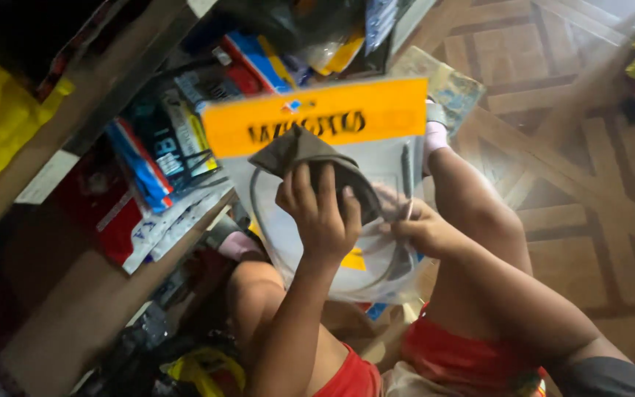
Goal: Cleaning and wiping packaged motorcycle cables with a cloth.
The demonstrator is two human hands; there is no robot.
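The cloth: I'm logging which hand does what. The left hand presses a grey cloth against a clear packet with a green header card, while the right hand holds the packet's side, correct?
Not quite. The head view shows the header card is orange, not green. The rest holds: the left hand presses the grey cloth against the clear packet, and the right hand holds its side.

just the one head cam, looking steeply down, close on the hands mid-frame, shelf (90,103) upper left, wood floor (589,162) right
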